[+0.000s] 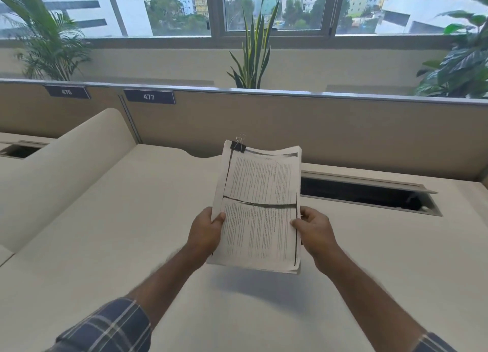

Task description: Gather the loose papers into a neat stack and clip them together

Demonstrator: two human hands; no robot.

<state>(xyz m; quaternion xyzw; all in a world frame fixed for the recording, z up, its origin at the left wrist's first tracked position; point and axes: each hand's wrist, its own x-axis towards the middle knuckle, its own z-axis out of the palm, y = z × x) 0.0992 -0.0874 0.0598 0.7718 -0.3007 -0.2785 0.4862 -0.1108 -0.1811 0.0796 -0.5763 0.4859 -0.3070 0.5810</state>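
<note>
1. A stack of photocopied pages (260,206) is held above a cream desk (118,219), lifted clear of the surface, with its shadow cast on the desktop just below.
2. The stack is gripped at its lower left edge by the left hand (207,232), thumb laid over the top sheet and fingers hidden behind the paper.
3. The lower right edge is pinched by the right hand (314,231), thumb pressed on the front and the other fingers curled behind.
4. A black binder clip (238,145) is seen clamped on the top left corner of the pages, its wire handles standing up past the paper's edge.
5. The sheets are fairly well aligned, though the edges at the top right and bottom are slightly fanned.
6. Dense lines of printed text are shown on the top sheet, with dark copier bands across the middle and along the borders; the words cannot be read.
7. An open cable tray slot (369,195) is set into the desk to the right of the stack, near the partition.
8. A beige partition (317,129) behind the desk carries number plates marked 476 (66,92) and 477 (149,97).
9. A snake plant (254,53) stands beyond the partition, below a window (274,8) looking onto buildings and trees.
10. Plaid shirt sleeves (111,328) are visible on both forearms.
</note>
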